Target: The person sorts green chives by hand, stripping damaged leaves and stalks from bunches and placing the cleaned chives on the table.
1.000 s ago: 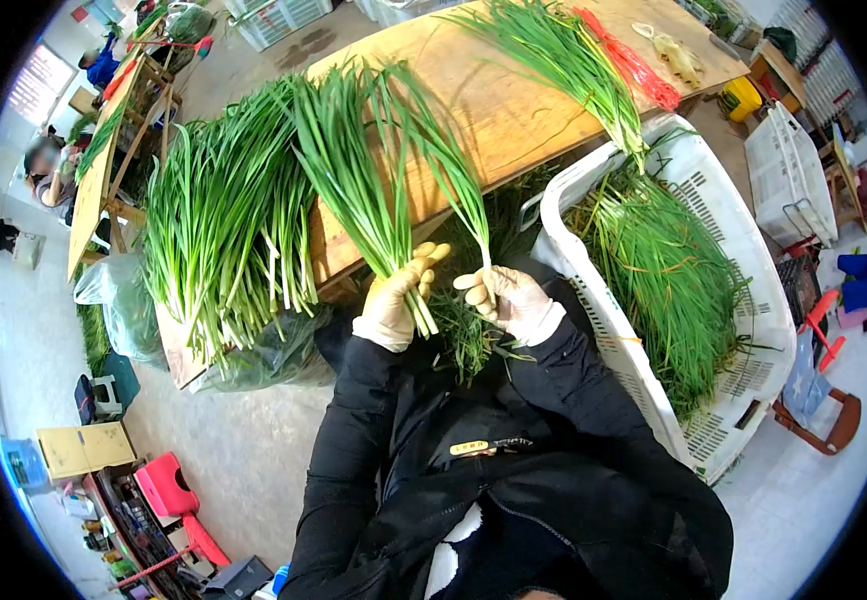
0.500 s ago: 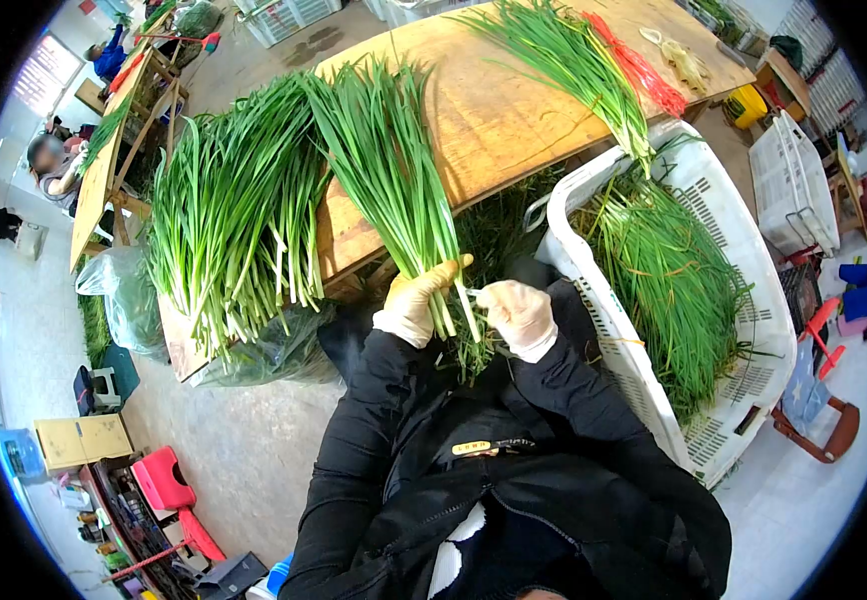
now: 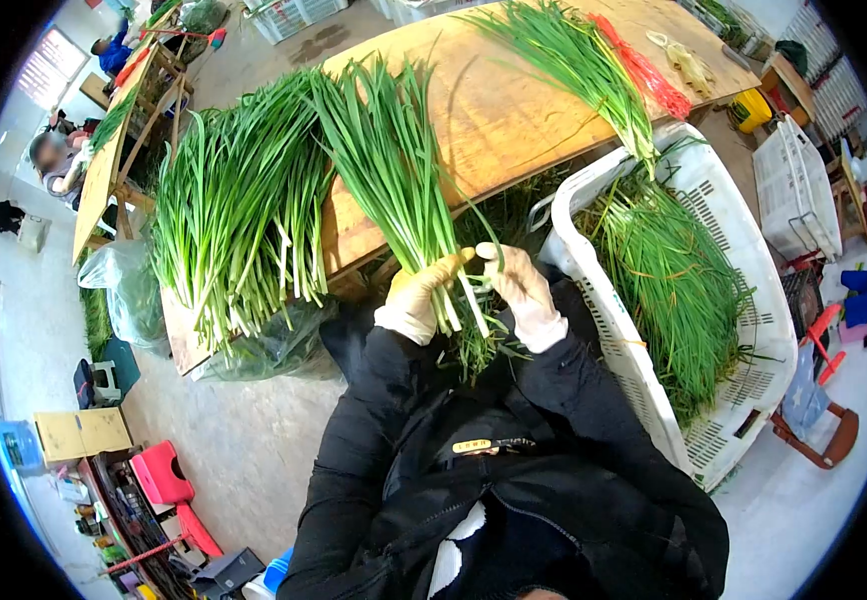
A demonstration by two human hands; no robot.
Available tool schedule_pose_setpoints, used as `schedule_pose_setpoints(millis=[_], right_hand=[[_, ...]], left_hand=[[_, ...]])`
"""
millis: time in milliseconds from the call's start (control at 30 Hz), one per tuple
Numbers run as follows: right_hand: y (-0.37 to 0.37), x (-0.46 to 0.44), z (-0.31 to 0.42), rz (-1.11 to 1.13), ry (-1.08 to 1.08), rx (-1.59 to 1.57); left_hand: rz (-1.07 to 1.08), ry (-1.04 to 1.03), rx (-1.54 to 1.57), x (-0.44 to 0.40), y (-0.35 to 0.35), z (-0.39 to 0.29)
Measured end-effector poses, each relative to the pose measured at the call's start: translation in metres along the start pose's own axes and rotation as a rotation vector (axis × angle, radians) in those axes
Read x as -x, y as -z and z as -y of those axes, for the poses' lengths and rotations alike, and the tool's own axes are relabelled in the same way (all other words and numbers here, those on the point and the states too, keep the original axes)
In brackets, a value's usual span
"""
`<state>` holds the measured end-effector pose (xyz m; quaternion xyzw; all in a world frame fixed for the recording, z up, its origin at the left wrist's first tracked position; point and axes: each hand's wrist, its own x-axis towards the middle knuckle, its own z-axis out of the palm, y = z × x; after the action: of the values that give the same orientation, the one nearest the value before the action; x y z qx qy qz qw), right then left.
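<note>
- Grasping a bunch of green stalks [image 3: 389,180] low down, the left hand [image 3: 416,298] is closing round the pale stems, probably because that is keeping the cut ends level while the leaves are fanning out freely.
- The right hand [image 3: 520,292] is curling just beside it and seems to be pinching a thin green blade [image 3: 496,240] at its fingertips; how firmly, I cannot tell.
- The bunch is rising from the left hand towards the far side, its leaves leaning over the bench [image 3: 494,120] and its stem ends pointing at the person; it is lying to the left of the right hand.
- A thick pile of stalks [image 3: 229,200] is resting on the left of the bench, stems all facing near, likely so that they are staying aligned and easy to reach.
- A white crate [image 3: 619,320] is standing near the right arm and holding tangled greens [image 3: 669,290], presumably placed within reach of that hand.
- Another bunch [image 3: 589,80] is lying at the far right of the bench, its stems hanging over the crate, with red plastic [image 3: 649,70] beside it.
</note>
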<state>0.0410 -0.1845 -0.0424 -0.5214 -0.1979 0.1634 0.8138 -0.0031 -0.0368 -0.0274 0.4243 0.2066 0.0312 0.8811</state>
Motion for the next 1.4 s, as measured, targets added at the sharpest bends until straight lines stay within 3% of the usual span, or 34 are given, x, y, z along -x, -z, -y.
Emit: schedule_pose_setpoints(millis=[133,200,267,333,367,400,467,533,633,733,767,800,867,933,1000,1067,1100,1167,1200,1267,1333,1400], right_hand=[[0.023,0.038,-0.014,0.292,0.046,0.059],[0.024,0.060,-0.003,0.341,-0.079,-0.092],[0.038,0.087,-0.012,0.375,-0.225,-0.037],[0.050,0.093,-0.014,0.467,-0.797,0.583],[0.059,0.092,-0.026,0.819,-0.621,1.273],[0.050,0.081,-0.014,0.759,-0.516,1.235],[0.036,0.056,-0.015,0.408,-0.125,0.872],[0.001,0.018,0.030,0.315,-0.045,0.825],[-0.008,-0.015,-0.004,0.343,0.216,1.007],[-0.008,-0.012,0.010,0.371,0.289,1.152],[-0.007,-0.007,0.012,0.423,0.338,1.078],[-0.006,0.003,0.016,0.507,0.238,0.884],[-0.007,0.025,0.040,0.691,-0.157,0.523],[0.005,0.034,0.066,0.994,-0.322,0.061],[0.013,0.025,0.086,1.257,-0.003,-0.234],[0.036,0.008,0.081,1.390,-0.112,-0.422],[0.057,0.019,0.057,1.049,-0.418,-0.417],[0.063,0.020,0.025,0.675,-0.520,0.616],[0.052,0.014,0.020,0.530,-0.227,1.589],[0.056,0.000,-0.009,0.418,-0.147,1.109],[0.036,-0.012,-0.006,0.281,-0.592,0.198],[0.017,-0.019,-0.015,0.327,-0.564,0.095]], left_hand=[[-0.020,0.098,0.022,-0.004,0.001,-0.006],[-0.013,0.030,0.032,-0.011,0.010,-0.013],[-0.016,0.010,0.012,-0.016,0.019,-0.020],[0.003,-0.011,-0.010,-0.016,0.020,-0.024],[0.003,-0.012,-0.011,-0.016,0.021,-0.023],[0.021,0.008,-0.021,-0.017,0.022,-0.020],[0.047,0.047,-0.020,-0.012,0.016,-0.017],[0.022,0.096,0.071,-0.005,0.005,-0.016],[0.064,0.080,0.046,-0.004,0.007,-0.010],[0.051,0.045,0.005,-0.005,0.014,-0.011],[0.054,0.052,-0.027,-0.005,0.016,-0.010],[-0.009,0.100,-0.005,-0.004,0.012,-0.012],[0.030,0.072,-0.016,-0.009,0.017,-0.011],[0.040,0.083,-0.001,-0.014,0.022,-0.012],[0.048,0.086,0.009,-0.014,0.025,-0.014],[0.098,0.149,0.036,-0.011,0.027,-0.017],[0.154,0.193,0.090,-0.012,0.032,-0.015],[0.227,0.169,0.234,-0.011,0.032,-0.012],[0.246,0.167,0.295,-0.008,0.030,-0.012],[0.287,0.174,0.297,-0.010,0.038,-0.009],[0.302,0.171,0.239,-0.007,0.039,-0.012],[0.256,0.178,0.165,-0.009,0.040,-0.011]])
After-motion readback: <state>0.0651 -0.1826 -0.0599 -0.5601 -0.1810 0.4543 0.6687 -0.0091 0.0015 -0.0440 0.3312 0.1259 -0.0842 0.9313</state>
